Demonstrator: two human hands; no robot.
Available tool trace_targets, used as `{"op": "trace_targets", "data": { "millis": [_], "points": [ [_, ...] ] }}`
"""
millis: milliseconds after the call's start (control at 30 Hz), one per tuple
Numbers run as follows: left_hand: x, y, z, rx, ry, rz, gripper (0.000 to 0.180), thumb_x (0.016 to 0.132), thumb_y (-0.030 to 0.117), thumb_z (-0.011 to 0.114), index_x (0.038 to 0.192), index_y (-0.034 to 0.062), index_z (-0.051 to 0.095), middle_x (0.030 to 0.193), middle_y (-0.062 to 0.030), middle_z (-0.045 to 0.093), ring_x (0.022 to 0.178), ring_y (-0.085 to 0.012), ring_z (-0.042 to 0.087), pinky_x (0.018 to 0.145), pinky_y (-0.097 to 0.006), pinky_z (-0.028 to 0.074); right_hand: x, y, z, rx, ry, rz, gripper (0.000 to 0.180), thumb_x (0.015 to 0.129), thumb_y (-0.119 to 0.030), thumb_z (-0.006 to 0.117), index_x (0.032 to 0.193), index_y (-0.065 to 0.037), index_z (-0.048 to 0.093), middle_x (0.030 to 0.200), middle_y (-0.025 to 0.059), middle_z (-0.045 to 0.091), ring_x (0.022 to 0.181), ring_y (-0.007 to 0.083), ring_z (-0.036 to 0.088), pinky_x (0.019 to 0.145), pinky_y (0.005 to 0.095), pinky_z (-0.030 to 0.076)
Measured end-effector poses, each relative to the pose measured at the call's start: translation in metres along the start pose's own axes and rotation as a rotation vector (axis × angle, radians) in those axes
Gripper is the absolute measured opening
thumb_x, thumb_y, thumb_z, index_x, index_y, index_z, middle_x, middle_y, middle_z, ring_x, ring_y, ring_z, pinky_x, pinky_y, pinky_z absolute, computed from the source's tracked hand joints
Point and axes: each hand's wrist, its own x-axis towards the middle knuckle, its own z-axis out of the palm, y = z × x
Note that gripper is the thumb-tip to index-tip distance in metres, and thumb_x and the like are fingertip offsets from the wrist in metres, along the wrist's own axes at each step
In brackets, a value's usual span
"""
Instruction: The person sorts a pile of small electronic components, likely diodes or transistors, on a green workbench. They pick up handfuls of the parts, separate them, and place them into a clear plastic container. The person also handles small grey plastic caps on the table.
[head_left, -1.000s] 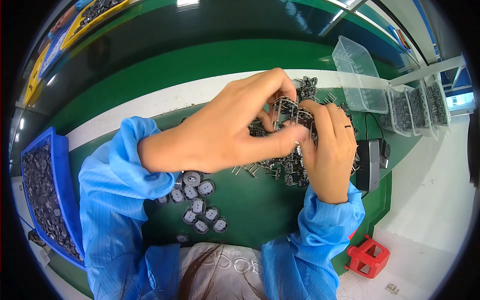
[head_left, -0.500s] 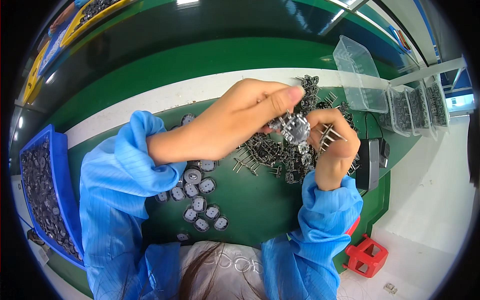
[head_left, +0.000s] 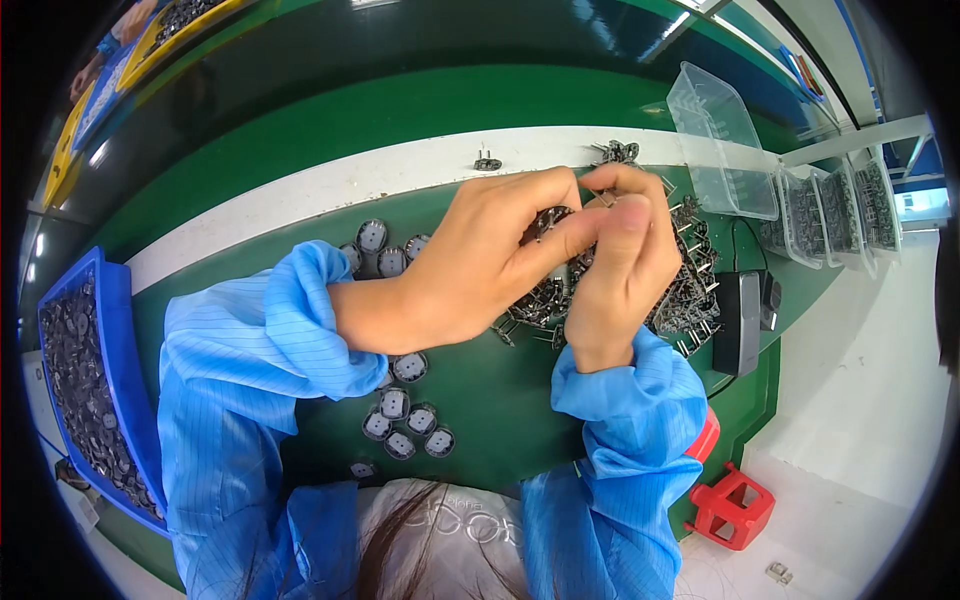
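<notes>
Left hand (head_left: 480, 260) and right hand (head_left: 622, 275), centre of frame, meet with fingers curled, their hold unclear, over dark pronged parts (head_left: 687, 298) on green bench (head_left: 510, 400).

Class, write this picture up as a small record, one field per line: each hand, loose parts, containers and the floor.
Left hand: left hand, fingertips close to the right hand's; grip mostly hidden
Right hand: right hand, thumb and fingers curled; any held part unclear
Pile: dark pronged parts, under and beside the hands
Single part: one pronged piece on the white strip
Discs: grey-faced round discs near the left forearm
Containers: filled blue tray, left; clear bin, far right
Floor: red stool, right
</notes>
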Motion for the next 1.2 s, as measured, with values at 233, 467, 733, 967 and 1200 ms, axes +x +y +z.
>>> {"op": "trace_targets", "data": {
  "millis": [233,467,733,967,1200],
  "points": [
    [0.001,-0.006,0.001,0.124,-0.024,0.168,0.026,0.092,0.022,0.051,0.082,-0.0008,0.059,0.062,-0.015,0.053,0.052,-0.0305,0.05,0.048,-0.036,0.039,-0.005,0.001,0.004,-0.03,0.067,0.011,0.011,0.089,-0.011,0.058,0.086,0.0,0.058,0.066,0.0047,0.059,0.058,0.0056,0.053,0.052,0.0192,0.041],
    [-0.004,0.0,0.003,-0.061,-0.058,0.024,0.037,0.095,0.026,0.046,0.072,-0.0011,0.055,0.053,-0.0135,0.047,0.045,-0.0259,0.045,0.044,-0.036,0.036,-0.005,-0.003,0.006,0.445,0.048,0.288,0.023,0.094,-0.019,0.053,0.078,-0.003,0.054,0.066,-0.0014,0.055,0.056,0.0016,0.043,0.048,0.0178,0.032],
    [-0.003,0.003,0.0,-0.062,-0.147,-0.153,0.039,0.095,0.03,0.047,0.072,-0.0012,0.053,0.053,-0.0113,0.046,0.046,-0.0208,0.045,0.045,-0.032,0.037,-0.007,-0.002,0.013,0.503,0.099,0.302,0.025,0.094,-0.023,0.053,0.078,-0.004,0.053,0.064,-0.0025,0.052,0.051,0.0004,0.036,0.045,0.0184,0.028],
    [0.007,-0.002,-0.013,0.203,-0.167,0.279,0.021,0.091,0.018,0.054,0.082,-0.0013,0.053,0.065,-0.0113,0.05,0.054,-0.0221,0.049,0.049,-0.031,0.037,-0.002,0.0,0.0,0.265,0.09,0.255,0.025,0.094,-0.021,0.054,0.077,-0.003,0.054,0.064,-0.0038,0.05,0.055,-0.0004,0.038,0.049,0.0173,0.029],
    [0.01,0.004,-0.015,0.27,-0.067,0.304,0.017,0.091,0.013,0.052,0.082,-0.0018,0.052,0.061,-0.0095,0.044,0.051,-0.0183,0.042,0.047,-0.031,0.031,-0.003,-0.006,0.002,0.391,0.085,0.319,0.03,0.096,-0.03,0.048,0.082,-0.004,0.056,0.066,-0.0018,0.05,0.05,0.0001,0.038,0.039,0.016,0.029]
  ]
}}
